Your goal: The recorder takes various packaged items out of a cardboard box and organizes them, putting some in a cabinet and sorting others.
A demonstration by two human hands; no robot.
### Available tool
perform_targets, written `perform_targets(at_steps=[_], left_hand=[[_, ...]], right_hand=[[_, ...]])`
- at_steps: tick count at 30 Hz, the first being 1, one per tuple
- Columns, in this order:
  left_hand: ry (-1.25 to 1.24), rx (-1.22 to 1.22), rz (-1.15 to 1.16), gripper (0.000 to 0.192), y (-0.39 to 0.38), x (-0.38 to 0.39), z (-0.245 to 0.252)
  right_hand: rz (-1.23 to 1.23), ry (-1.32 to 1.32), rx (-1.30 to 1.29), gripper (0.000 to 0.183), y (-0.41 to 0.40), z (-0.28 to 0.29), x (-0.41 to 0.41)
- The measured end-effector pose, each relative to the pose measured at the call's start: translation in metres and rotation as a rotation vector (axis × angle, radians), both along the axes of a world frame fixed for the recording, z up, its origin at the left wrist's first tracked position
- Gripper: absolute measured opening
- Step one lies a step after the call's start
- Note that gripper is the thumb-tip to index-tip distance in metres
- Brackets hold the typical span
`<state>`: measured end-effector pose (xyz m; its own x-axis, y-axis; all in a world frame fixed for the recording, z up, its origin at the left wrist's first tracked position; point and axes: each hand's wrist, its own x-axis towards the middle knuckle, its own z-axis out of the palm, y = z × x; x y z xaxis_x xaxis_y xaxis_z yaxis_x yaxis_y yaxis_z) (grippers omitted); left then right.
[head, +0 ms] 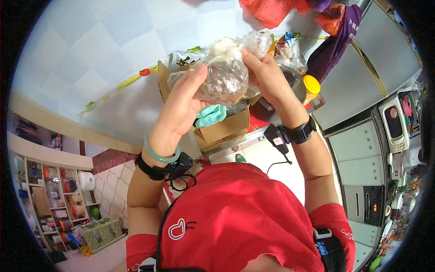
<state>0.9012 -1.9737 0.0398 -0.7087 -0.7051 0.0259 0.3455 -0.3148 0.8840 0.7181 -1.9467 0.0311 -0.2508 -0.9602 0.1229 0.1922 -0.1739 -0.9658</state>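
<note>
A knotted clear plastic bag (227, 80) with dark contents is raised between my two hands, above an open cardboard box (222, 127). My left hand (183, 98) supports the bag's left side and underside, its thumb up along the plastic. My right hand (266, 73) grips near the gathered neck on the right, thumb against the whitish knotted part. What the bag holds cannot be made out. Below it, a turquoise plastic bag (211, 115) lies in the box. I wear a pale green bangle on the left wrist and straps on both wrists.
Right of the box stand a yellow-lidded jar (311, 85), a metal pot (295, 80) and food packets (288, 47). Red plastic bags (266, 12) and a purple bag (340, 49) hang above. A tiled wall rises behind. Far right is a microwave (394, 122); shelves (51, 204) stand at left.
</note>
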Motion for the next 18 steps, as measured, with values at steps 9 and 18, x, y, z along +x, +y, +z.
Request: perform_targets(at_steps=[9, 18], left_hand=[[0.278, 0.104, -0.051, 0.053, 0.033, 0.029, -0.013], [0.203, 0.133, 0.067, 0.041, 0.016, 0.019, -0.02]], right_hand=[[0.043, -0.3, -0.011, 0.023, 0.042, -0.013, 0.033], [-0.045, -0.272, 0.04, 0.025, 0.033, -0.021, 0.015]])
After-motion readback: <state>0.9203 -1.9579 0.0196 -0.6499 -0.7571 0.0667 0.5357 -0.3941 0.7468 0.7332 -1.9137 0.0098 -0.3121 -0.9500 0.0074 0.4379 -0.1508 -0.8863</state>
